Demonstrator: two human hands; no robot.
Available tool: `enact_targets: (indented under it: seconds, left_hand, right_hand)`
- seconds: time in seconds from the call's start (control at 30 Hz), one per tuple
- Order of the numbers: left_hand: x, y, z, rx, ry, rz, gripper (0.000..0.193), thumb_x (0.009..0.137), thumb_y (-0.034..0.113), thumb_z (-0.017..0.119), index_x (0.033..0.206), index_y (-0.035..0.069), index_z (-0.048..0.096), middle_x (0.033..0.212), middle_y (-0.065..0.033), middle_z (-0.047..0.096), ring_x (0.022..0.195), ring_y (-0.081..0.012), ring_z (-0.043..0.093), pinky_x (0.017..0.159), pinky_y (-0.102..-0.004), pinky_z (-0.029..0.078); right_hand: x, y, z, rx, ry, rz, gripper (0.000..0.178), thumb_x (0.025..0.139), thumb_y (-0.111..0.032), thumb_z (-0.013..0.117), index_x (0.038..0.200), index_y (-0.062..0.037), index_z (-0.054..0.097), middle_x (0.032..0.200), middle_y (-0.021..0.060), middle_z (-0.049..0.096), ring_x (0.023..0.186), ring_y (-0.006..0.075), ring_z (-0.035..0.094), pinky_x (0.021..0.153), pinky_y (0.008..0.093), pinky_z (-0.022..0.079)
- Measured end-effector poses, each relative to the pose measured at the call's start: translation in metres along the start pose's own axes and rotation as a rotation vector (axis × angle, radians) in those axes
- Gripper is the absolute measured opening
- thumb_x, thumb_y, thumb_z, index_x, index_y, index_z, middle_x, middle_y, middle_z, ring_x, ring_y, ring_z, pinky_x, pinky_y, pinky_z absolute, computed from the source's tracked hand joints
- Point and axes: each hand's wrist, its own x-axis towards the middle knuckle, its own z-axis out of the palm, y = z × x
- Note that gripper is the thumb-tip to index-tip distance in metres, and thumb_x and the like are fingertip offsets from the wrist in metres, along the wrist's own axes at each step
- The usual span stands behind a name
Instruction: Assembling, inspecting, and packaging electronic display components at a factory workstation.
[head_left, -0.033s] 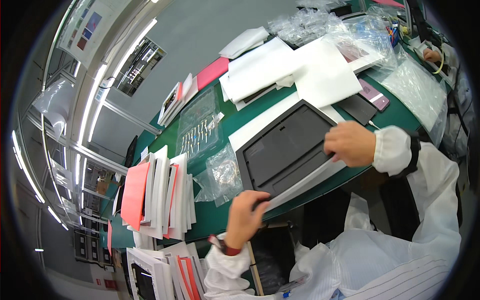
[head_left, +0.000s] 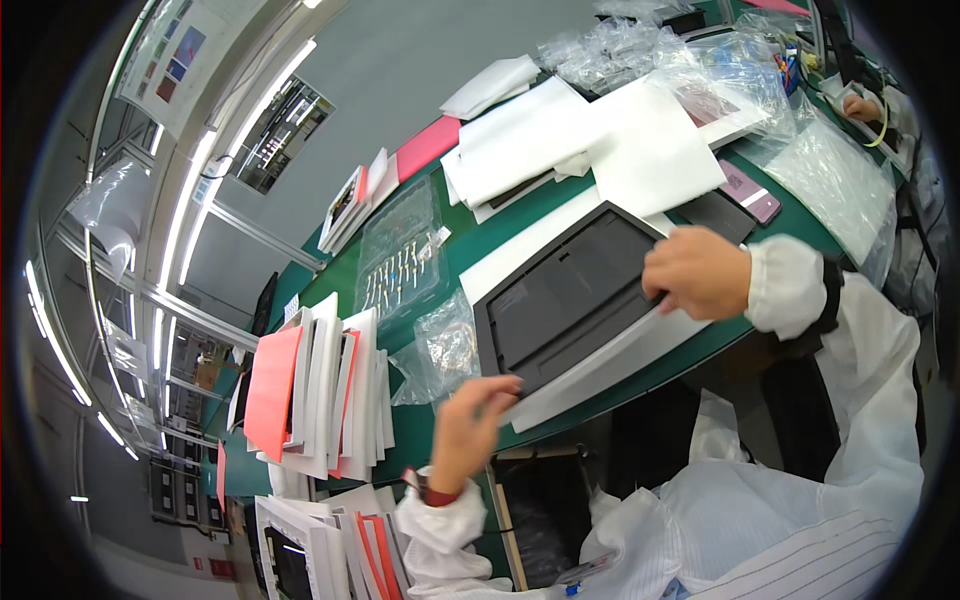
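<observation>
A black rectangular plastic panel [head_left: 570,295] with a recessed middle lies on a white foam sheet [head_left: 610,360] at the near edge of the table. My right hand [head_left: 700,272] grips the panel's near right corner, its fingers curled over the edge. At the near left corner, the thumb and forefinger of my left hand [head_left: 470,425] are closed on the panel's edge. What the undersides of my fingers touch is hidden.
Upright white and pink foam sheets [head_left: 320,390] stand left. Behind the panel lie a clear tray [head_left: 400,240] of small parts, a plastic bag [head_left: 440,350] and white sheets [head_left: 655,140]. A phone [head_left: 750,190] lies right; another person's hand [head_left: 860,108] shows far right.
My left hand has shifted slightly left and toward me. My right hand has moved slightly left. The panel's near edge sits farther back from the foam sheet's front edge, baring more white.
</observation>
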Motion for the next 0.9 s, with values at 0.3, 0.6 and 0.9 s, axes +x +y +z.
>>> enact_targets:
  seconds: [0.3, 0.6, 0.9]
  left_hand:
    - [0.119, -0.090, -0.039, -0.048, 0.288, -0.087, 0.032, 0.081, 0.001, 0.062, 0.110, -0.006, 0.050, 0.108, -0.0110, 0.057, 0.102, -0.0150, 0.054, 0.085, -0.0264, 0.043]
    - [0.163, -0.114, -0.039, -0.395, 0.405, 0.184, 0.030, 0.081, -0.001, 0.060, 0.108, -0.003, 0.048, 0.101, -0.0096, 0.059, 0.093, -0.0152, 0.057, 0.079, -0.0262, 0.045]
    - [0.184, -0.101, -0.064, -0.559, 0.481, 0.083, 0.037, 0.087, 0.012, 0.058, 0.118, -0.004, 0.047, 0.101, -0.0056, 0.061, 0.084, -0.0119, 0.060, 0.071, -0.0241, 0.049]
  right_hand:
    - [0.124, 0.086, -0.078, 0.442, 0.093, 0.260, 0.022, 0.081, -0.022, 0.062, 0.088, -0.0011, 0.065, 0.080, 0.0056, 0.063, 0.074, 0.0145, 0.056, 0.070, 0.0262, 0.044]
    - [0.096, 0.185, 0.061, 0.800, 0.351, 0.330, 0.036, 0.087, -0.018, 0.056, 0.119, -0.0009, 0.051, 0.113, 0.0109, 0.057, 0.104, 0.0180, 0.054, 0.089, 0.0327, 0.042]
    - [0.124, 0.157, 0.036, 0.887, 0.511, 0.425, 0.023, 0.090, -0.019, 0.050, 0.101, 0.0007, 0.055, 0.089, 0.0056, 0.059, 0.081, 0.0127, 0.055, 0.076, 0.0251, 0.044]
